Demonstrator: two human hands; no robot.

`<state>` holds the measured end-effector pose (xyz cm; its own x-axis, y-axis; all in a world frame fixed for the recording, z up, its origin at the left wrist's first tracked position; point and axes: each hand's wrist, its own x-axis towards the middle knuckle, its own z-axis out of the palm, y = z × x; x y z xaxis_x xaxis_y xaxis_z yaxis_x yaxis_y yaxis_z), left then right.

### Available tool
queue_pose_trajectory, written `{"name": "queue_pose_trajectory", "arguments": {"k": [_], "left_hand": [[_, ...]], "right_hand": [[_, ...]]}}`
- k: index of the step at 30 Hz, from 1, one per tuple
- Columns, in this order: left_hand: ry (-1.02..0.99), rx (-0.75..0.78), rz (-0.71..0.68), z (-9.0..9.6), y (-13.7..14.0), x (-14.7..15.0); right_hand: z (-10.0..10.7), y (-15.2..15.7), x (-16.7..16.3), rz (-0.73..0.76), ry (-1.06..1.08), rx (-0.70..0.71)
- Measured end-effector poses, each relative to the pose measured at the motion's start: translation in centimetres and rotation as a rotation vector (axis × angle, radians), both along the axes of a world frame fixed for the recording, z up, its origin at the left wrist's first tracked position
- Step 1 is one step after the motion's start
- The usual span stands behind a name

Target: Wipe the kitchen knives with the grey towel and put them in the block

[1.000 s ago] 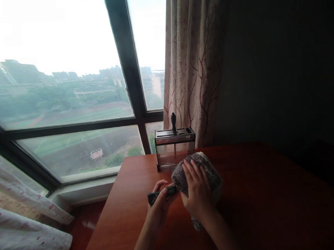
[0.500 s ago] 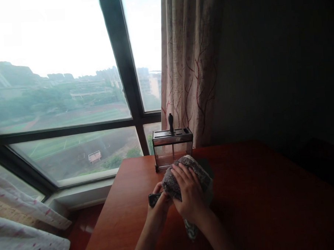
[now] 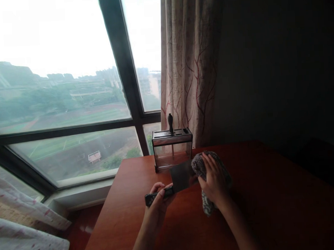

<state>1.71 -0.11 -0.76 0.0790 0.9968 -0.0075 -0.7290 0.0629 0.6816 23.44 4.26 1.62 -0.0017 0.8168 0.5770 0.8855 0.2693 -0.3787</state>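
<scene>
My left hand (image 3: 159,199) is closed round the dark handle of a cleaver (image 3: 181,176), whose broad blade points to the right above the table. My right hand (image 3: 213,182) grips a grey fluffy cloth (image 3: 199,165) at the blade's far end. The cloth covers the blade's right part, and a loose end hangs down below my right hand. Behind the blade stands a knife block (image 3: 172,136) with clear sides and a slotted top. A dark-handled tool (image 3: 170,123) sticks up from its top, its thin shaft visible inside.
The reddish wooden table (image 3: 126,211) ends at its left edge, with the floor beyond. A large window (image 3: 71,155) lies behind to the left. One patterned curtain (image 3: 192,72) hangs behind the knife block, and another curtain (image 3: 28,238) is at the lower left.
My right hand and the cloth have slid right along the cleaver, uncovering the blade near the handle. My left hand has shifted slightly left, still holding the handle.
</scene>
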Motion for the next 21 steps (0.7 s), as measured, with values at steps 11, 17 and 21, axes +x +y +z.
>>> {"name": "queue_pose_trajectory", "arguments": {"k": [11,17,21], "left_hand": [[-0.091,-0.028,0.037,-0.8,1.0,-0.8],[-0.055,-0.027,0.053,-0.5,0.6,-0.3],[-0.030,-0.073,0.052,-0.8,0.2,0.2]], "right_hand": [[-2.0,-2.8,-4.0,-0.090,-0.008,0.059],[-1.3,-5.2,-8.0,0.078,-0.036,-0.042],[0.1,-6.1,-9.9,0.257,-0.001,-0.105]]}}
